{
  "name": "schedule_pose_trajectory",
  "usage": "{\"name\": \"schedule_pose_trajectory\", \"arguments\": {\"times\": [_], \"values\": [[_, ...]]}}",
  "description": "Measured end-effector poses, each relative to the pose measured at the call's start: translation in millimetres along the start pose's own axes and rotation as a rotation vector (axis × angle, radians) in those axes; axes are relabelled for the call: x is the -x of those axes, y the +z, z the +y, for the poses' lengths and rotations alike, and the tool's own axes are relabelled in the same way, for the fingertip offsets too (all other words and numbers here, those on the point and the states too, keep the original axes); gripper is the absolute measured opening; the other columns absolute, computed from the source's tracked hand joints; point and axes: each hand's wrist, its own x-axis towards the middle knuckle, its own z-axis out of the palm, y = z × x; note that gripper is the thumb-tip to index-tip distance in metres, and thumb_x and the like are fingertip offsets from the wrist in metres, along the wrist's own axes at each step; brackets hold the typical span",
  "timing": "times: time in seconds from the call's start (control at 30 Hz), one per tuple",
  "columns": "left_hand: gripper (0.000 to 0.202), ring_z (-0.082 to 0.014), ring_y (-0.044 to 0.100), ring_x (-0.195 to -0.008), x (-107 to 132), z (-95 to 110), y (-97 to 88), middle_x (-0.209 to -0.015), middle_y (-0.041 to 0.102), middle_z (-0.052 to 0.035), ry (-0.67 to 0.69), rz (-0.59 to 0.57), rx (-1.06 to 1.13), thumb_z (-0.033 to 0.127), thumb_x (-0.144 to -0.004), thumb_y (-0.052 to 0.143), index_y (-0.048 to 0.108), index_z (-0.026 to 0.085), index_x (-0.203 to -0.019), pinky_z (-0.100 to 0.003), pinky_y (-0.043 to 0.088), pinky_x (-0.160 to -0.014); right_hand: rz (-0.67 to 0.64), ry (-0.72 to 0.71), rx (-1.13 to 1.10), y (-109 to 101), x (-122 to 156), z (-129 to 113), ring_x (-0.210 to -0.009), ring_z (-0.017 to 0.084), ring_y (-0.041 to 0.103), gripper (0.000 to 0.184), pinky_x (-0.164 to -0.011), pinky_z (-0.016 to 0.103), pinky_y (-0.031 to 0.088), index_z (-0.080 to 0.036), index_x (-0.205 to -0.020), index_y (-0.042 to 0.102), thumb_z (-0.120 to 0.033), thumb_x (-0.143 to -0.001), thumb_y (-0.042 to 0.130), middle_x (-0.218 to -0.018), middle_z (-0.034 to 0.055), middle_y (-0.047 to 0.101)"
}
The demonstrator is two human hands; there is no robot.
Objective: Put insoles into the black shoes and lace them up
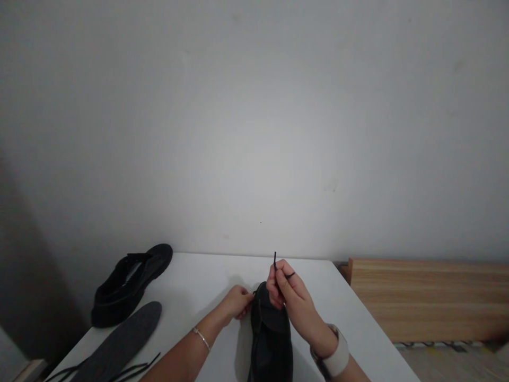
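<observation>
A black shoe (272,345) lies on the white table in front of me, its toe pointing away. My left hand (237,303) is closed in a pinch at the shoe's left edge, near the lacing; the exact spot between the fingertips is too small to make out. Above the front of the shoe, my right hand (289,289) is raised, with thumb and fingers pressed together on a thin black shoelace (274,259). One end of the lace sticks up past the fingers, and another bit shows beside the knuckles. The lace's path down to the shoe is hidden by the hand.
At the table's left stands a second black shoe (119,297). A dark grey insole (127,339) lies nearer me, with another black lace (137,367) around it. The white table (199,276) meets a wall (254,132). Beyond its right edge is a wooden panel (429,302).
</observation>
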Motion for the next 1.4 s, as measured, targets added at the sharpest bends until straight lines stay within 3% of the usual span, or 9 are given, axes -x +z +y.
{"name": "schedule_pose_trajectory", "arguments": {"times": [0.1, 0.27, 0.43, 0.57, 0.73, 0.9, 1.0, 1.23, 1.4], "values": [[0.032, -0.0227, 0.066, -0.100, -11, 5, -1.5, -0.119, 0.065, -0.0086, 0.125, 0.058, 0.091, 0.036, -0.096, 0.062, 0.061, 0.016, -0.120, -0.043, 0.057, -0.085, 0.011, -0.015, 0.039, 0, -1, -5, -0.051, 0.009, 0.032, 0.041, -0.050, 0.024, 0.028, -0.020, -0.085, 0.051, -0.059, -0.096, 0.052, -0.060, -0.0066, 0.044], [0.028, -0.0215, 0.067, -0.098, -20, 7, 7.7, -0.114, 0.067, -0.0078, 0.324, 0.079, 0.268, 0.036, -0.096, 0.061, 0.063, 0.015, -0.115, -0.042, 0.057, -0.085, 0.013, -0.004, 0.090, -4, -3, -10, -0.053, 0.010, 0.031, 0.043, -0.050, 0.025, 0.024, -0.018, -0.093, 0.057, -0.061, -0.095, 0.052, -0.063, -0.0063, 0.040], [0.029, -0.0211, 0.067, -0.096, -28, 4, 20.4, -0.112, 0.067, -0.0075, 0.390, 0.084, 0.383, 0.037, -0.096, 0.060, 0.063, 0.015, -0.115, -0.041, 0.058, -0.084, -0.045, 0.007, 0.078, -11, -1, -9, -0.055, 0.010, 0.028, 0.040, -0.050, 0.026, 0.022, -0.019, -0.104, 0.061, -0.058, -0.096, 0.053, -0.068, -0.0054, 0.037], [0.031, -0.0213, 0.067, -0.095, -35, 12, 25.4, -0.112, 0.067, -0.0070, 0.435, 0.051, 0.416, 0.039, -0.096, 0.061, 0.063, 0.015, -0.115, -0.040, 0.058, -0.082, -0.064, -0.007, 0.130, -12, 1, -12, -0.056, 0.011, 0.029, 0.039, -0.051, 0.026, 0.024, -0.018, -0.095, 0.060, -0.056, -0.098, 0.050, -0.067, -0.0056, 0.036], [0.032, -0.0186, 0.067, -0.084, -35, 23, 26.6, -0.089, 0.069, -0.0026, 0.512, -0.008, 0.443, 0.045, -0.095, 0.060, 0.065, 0.014, -0.090, -0.038, 0.054, -0.081, -0.037, -0.056, 0.100, -12, -1, -21, -0.057, 0.012, 0.034, 0.038, -0.054, 0.027, 0.029, -0.020, -0.082, 0.055, -0.053, -0.100, 0.049, -0.065, -0.0048, 0.040], [0.044, -0.0221, 0.065, -0.083, -20, 22, 27.4, -0.075, 0.068, -0.0022, 0.580, -0.072, 0.470, 0.061, -0.081, 0.066, 0.058, 0.018, -0.070, -0.035, 0.048, -0.082, -0.008, -0.147, 0.062, -12, -6, -37, -0.061, 0.013, 0.040, 0.034, -0.061, 0.028, 0.034, -0.020, -0.083, 0.056, -0.044, -0.104, 0.045, -0.065, -0.0032, 0.046], [0.049, -0.0233, 0.066, -0.087, -10, 17, 31.3, -0.086, 0.071, -0.0047, 0.609, -0.120, 0.465, 0.067, -0.077, 0.066, 0.058, 0.019, -0.080, -0.034, 0.048, -0.083, 0.008, -0.153, 0.004, -9, -11, -52, -0.058, 0.012, 0.040, 0.031, -0.057, 0.027, 0.034, -0.020, -0.085, 0.058, -0.044, -0.103, 0.049, -0.063, -0.0037, 0.046], [0.047, -0.0230, 0.061, -0.102, -8, 1, 37.1, -0.102, 0.068, -0.0070, 0.692, -0.067, 0.377, 0.066, -0.093, 0.045, 0.053, 0.021, -0.104, -0.037, 0.042, -0.097, 0.087, -0.277, -0.035, 13, -10, -100, -0.054, 0.013, 0.036, 0.025, -0.052, 0.028, 0.030, -0.023, -0.081, 0.059, -0.039, -0.099, 0.056, -0.062, -0.0027, 0.044], [0.078, -0.0289, 0.055, -0.111, -15, -6, 33.5, -0.109, 0.063, -0.0121, 0.808, -0.078, 0.244, 0.084, -0.083, 0.035, 0.056, 0.017, -0.117, -0.044, 0.036, -0.105, 0.085, -0.306, 0.045, 27, 5, -115, -0.052, 0.014, 0.031, 0.023, -0.049, 0.029, 0.027, -0.026, -0.084, 0.060, -0.040, -0.101, 0.053, -0.059, -0.0035, 0.038]]}}
